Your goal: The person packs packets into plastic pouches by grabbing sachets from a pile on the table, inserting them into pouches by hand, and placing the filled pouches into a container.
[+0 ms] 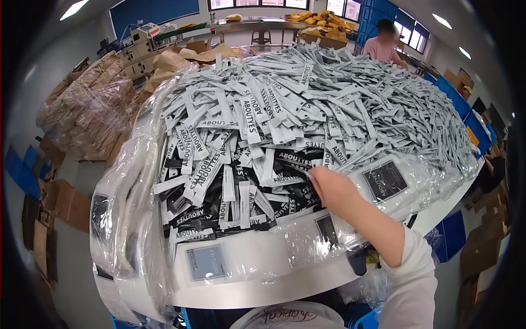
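My right hand (324,187) reaches in from the lower right, fingers curled closed at the edge of a patch of black stick sachets (296,159). What is between the fingertips is hidden by the hand. White stick sachets (252,118) printed ABOUTYES lie in a big loose heap around and behind the black ones. Just right of my hand, a clear plastic bag with a dark square label (383,181) lies along the heap's front edge. Another bag with a grey label (205,262) lies flat at the front left. My left hand is out of view.
Stacked clear plastic bags (129,219) hang over the table's left side. The pale table edge (246,296) runs along the front. Wrapped brown bundles (90,104) stand at left. A person in pink (381,48) is at the far right, near yellow packets (329,24).
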`<action>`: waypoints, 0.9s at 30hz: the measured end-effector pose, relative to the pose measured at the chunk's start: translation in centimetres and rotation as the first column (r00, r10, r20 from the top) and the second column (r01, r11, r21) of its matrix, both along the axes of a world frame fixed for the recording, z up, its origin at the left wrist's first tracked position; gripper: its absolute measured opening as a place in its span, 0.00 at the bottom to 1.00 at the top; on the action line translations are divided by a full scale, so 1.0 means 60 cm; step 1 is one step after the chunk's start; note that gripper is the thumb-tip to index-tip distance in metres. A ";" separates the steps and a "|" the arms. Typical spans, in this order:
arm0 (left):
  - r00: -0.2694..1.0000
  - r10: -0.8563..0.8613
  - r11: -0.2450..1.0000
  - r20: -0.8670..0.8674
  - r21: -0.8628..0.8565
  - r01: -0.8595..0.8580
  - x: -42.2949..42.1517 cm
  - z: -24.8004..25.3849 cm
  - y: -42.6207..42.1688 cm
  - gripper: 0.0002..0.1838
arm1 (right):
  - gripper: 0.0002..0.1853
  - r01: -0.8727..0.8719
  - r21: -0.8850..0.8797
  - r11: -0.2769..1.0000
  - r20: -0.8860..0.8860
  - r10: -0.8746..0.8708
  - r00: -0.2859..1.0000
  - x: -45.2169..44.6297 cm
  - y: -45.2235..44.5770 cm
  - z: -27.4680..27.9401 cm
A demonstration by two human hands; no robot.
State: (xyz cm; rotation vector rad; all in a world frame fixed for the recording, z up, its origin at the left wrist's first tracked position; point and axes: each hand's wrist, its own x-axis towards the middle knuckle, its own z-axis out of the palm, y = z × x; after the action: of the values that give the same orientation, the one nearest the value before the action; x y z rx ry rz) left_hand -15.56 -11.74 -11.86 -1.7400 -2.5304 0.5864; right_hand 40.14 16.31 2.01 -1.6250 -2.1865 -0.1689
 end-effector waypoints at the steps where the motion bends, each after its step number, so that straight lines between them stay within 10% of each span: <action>1: 0.946 0.095 0.995 0.310 -0.025 -0.092 -0.013 -0.035 0.006 0.37 | 0.07 0.048 -0.119 0.992 -0.072 -0.057 0.996 -0.016 0.009 0.003; 2: 0.966 -0.084 0.996 0.244 -0.019 0.091 0.058 0.020 0.047 0.37 | 0.07 0.032 -0.034 0.999 0.033 -0.031 0.999 -0.021 0.036 -0.012; 4: 0.526 -0.011 0.995 0.851 -0.043 0.090 0.114 0.022 0.090 0.24 | 0.07 0.020 0.107 0.994 0.209 -0.042 0.977 -0.028 0.099 -0.058; 10: 0.134 -0.436 0.898 0.890 0.440 0.002 0.280 0.129 0.141 0.08 | 0.07 0.149 0.085 0.985 0.385 -0.171 0.907 -0.061 0.148 -0.086; 14: 0.179 -0.655 0.755 0.734 0.630 0.179 0.326 0.118 0.188 0.08 | 0.11 0.175 0.095 0.980 -0.067 -0.169 0.983 -0.051 0.102 -0.011; 17: 0.272 -0.806 0.591 0.526 0.745 0.309 0.382 0.101 0.236 0.14 | 0.11 0.048 0.471 0.881 -0.176 0.040 0.984 -0.037 0.064 0.015; 20: 0.417 -0.872 0.480 0.256 0.613 0.627 0.422 0.108 0.280 0.29 | 0.09 -0.053 0.337 0.940 -0.632 0.268 0.727 -0.063 -0.047 0.014; 22: 0.332 -0.827 0.562 0.454 0.641 0.523 0.413 0.075 0.287 0.23 | 0.12 -0.133 0.562 0.816 -0.692 0.552 0.464 -0.071 -0.113 -0.038; 25: 0.234 -0.742 0.650 0.629 0.587 0.483 0.391 0.062 0.291 0.22 | 0.09 -0.043 0.240 0.970 -0.691 0.201 0.695 -0.074 -0.180 -0.108; 27: 0.188 -0.700 0.677 0.689 0.557 0.481 0.381 0.077 0.294 0.21 | 0.09 0.157 0.057 0.986 -0.849 -0.035 0.527 -0.082 -0.188 -0.144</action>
State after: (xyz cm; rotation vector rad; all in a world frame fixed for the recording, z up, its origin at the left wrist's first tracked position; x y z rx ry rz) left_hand 7.31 5.90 -7.26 -3.1903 -1.6347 -0.8783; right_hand 35.24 5.06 -6.64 -1.3206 -1.2771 0.3908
